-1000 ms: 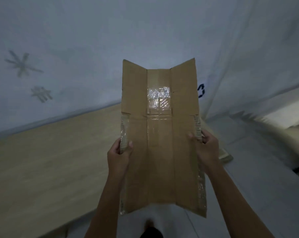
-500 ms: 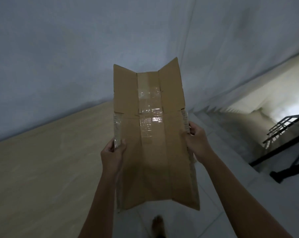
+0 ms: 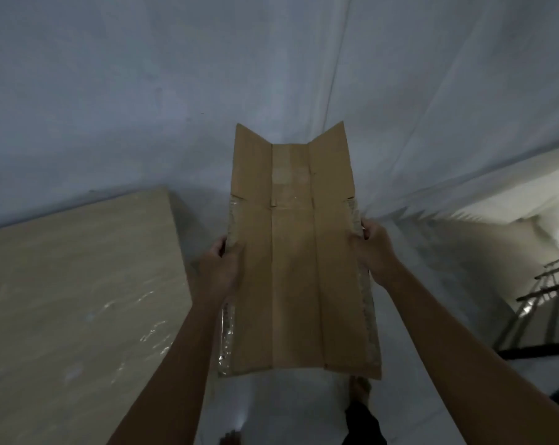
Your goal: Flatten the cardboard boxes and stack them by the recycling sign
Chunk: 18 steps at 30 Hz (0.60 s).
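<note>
The flattened cardboard box [image 3: 299,252], gripped at both long edges, blocks the middle ahead, a wooden table [image 3: 79,284] closes off the left, a dark metal railing [image 3: 541,290] stands at the right, and open floor [image 3: 432,284] lies between box and railing.

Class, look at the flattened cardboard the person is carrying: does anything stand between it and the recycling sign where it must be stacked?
That cannot be settled: no recycling sign is in view now. The left hand and right hand grip the flattened cardboard by its side edges, held up over bare pale floor. A wooden tabletop lies left, a railing right.
</note>
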### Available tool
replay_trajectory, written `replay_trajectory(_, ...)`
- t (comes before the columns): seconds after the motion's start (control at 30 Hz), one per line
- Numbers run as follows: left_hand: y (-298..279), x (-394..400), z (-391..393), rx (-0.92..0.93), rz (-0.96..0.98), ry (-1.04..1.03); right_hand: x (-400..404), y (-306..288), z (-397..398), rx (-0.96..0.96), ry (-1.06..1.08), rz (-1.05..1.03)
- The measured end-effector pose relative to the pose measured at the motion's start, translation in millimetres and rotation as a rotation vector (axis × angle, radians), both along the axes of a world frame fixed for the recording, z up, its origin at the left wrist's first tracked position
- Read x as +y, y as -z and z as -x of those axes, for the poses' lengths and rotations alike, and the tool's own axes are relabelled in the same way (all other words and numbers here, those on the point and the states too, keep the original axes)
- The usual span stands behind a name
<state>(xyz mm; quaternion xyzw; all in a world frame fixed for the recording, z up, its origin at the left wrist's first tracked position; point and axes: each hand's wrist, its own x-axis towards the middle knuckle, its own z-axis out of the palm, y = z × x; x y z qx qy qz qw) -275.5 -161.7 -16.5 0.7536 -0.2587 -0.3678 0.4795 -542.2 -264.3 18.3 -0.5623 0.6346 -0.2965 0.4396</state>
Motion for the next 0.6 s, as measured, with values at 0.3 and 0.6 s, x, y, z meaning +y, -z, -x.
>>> replay_trajectory(0.3, 121.4, -77.2, 59.1, -0.076, -0.283, -0.159, -143.8, 129.3, 44.4, 0.156, -0.272, -0.212)
replay_trajectory(0.6, 359.8, -104.1, 46.6, 0.149, -0.478, -0.25, -190.8, 364.5, 28.2, 0.266, -0.239, -0.291)
